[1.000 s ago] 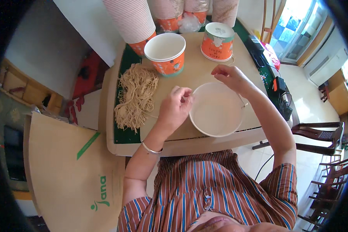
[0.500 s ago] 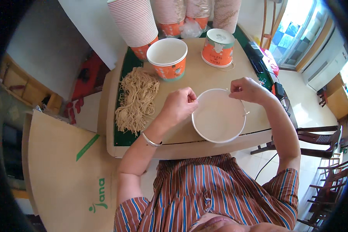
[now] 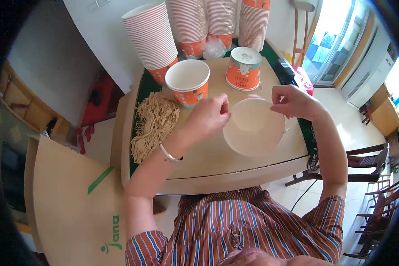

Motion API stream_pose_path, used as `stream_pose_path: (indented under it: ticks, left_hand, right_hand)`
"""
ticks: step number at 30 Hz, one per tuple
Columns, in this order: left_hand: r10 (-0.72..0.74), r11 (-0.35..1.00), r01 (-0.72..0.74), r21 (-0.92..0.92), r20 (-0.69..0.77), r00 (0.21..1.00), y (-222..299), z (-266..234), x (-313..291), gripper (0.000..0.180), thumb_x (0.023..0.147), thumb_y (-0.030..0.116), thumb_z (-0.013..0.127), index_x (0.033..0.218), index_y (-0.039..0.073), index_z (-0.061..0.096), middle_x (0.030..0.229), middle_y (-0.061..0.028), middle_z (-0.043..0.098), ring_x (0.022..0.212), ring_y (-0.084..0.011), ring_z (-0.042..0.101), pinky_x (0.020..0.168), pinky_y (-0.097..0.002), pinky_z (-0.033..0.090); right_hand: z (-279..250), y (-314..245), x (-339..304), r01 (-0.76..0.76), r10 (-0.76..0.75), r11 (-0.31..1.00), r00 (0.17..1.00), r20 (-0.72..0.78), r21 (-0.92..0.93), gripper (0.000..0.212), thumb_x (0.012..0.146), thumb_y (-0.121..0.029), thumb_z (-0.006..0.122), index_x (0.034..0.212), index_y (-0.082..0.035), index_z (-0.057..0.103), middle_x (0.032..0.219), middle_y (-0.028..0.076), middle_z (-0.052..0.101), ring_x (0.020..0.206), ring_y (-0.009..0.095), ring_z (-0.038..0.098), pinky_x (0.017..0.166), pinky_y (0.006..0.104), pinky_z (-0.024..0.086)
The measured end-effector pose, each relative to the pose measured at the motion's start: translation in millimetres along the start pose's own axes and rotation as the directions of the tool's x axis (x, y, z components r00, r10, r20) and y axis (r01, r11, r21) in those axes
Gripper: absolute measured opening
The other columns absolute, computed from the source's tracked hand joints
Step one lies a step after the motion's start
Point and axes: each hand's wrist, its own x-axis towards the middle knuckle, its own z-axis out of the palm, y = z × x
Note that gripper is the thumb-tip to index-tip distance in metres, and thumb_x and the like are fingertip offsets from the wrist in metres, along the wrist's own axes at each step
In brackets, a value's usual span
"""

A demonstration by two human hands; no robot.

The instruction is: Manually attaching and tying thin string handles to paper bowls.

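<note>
A white-lined paper bucket shows its round mouth between my hands, blurred by motion. A bit of pale string sticks out at its right side. My left hand is closed in a pinch at the bucket's left rim. At the upper right rim my right hand pinches too. What lies between either hand's fingertips is hidden. Left of my left hand lies a loose bundle of cream string. Farther off stand two nested orange paper buckets, open side up, and one upside-down orange bucket.
Tall stacks of paper buckets line the table's far side. Brown cardboard covers much of the green table. A large cardboard box stands at the left. Black cables hang at the right edge, near a dark wooden chair.
The view has tilted, and the table's things sit lower in it. Both hands stay pinched at the rim, while the bucket has turned blurred.
</note>
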Motion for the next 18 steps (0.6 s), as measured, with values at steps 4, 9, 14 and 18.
stream_pose_path:
  ticks: [4, 9, 14, 18]
  left_hand:
    - [0.138, 0.989, -0.135, 0.065, -0.041, 0.990, 12, 0, 40, 0.012, 0.081, 0.008, 0.065, 0.087, 0.001, 0.057, 0.077, -0.0185, 0.065, 0.076, -0.0365, 0.066, 0.068, -0.0461, 0.050]
    - [0.423, 0.903, -0.360, 0.237, -0.329, 0.844, 24, 7, 109, 0.018, 0.084, 0.009, 0.069, 0.094, 0.000, 0.058, 0.084, -0.0176, 0.067, 0.080, -0.0343, 0.067, 0.070, -0.0422, 0.052]
    - [0.509, 0.860, -0.461, 0.220, -0.455, 0.731, 14, 8, 174, 0.020, 0.082, 0.008, 0.070, 0.098, 0.000, 0.061, 0.092, -0.0176, 0.068, 0.081, -0.0348, 0.067, 0.072, -0.0414, 0.053]
    - [0.352, 0.932, -0.341, 0.128, -0.552, 0.756, 7, 9, 212, 0.022, 0.080, 0.002, 0.065, 0.101, -0.001, 0.061, 0.097, -0.0217, 0.066, 0.095, -0.0389, 0.064, 0.083, -0.0455, 0.051]
  right_hand:
    - [-12, -2, -11, 0.109, -0.149, 0.977, 0.963, -0.223, -0.181, 0.019, 0.086, -0.010, 0.068, 0.082, -0.003, 0.051, 0.069, 0.003, 0.053, 0.061, 0.012, 0.057, 0.053, 0.0289, 0.045]
    - [-9, 0, -9, -0.026, -0.436, 0.768, 0.710, -0.552, -0.639, 0.013, 0.086, -0.005, 0.059, 0.096, -0.004, 0.050, 0.088, 0.017, 0.058, 0.080, 0.036, 0.065, 0.067, 0.0441, 0.051]
    - [-6, 1, 25, -0.138, -0.446, 0.650, 0.727, -0.522, -0.747, 0.020, 0.085, -0.003, 0.060, 0.102, -0.002, 0.049, 0.101, 0.016, 0.054, 0.080, 0.035, 0.067, 0.064, 0.0511, 0.053]
    - [-16, 29, 75, -0.063, -0.656, 0.508, 0.618, -0.433, -0.859, 0.026, 0.080, 0.001, 0.063, 0.101, 0.000, 0.048, 0.096, 0.015, 0.053, 0.075, 0.032, 0.067, 0.057, 0.0411, 0.056]
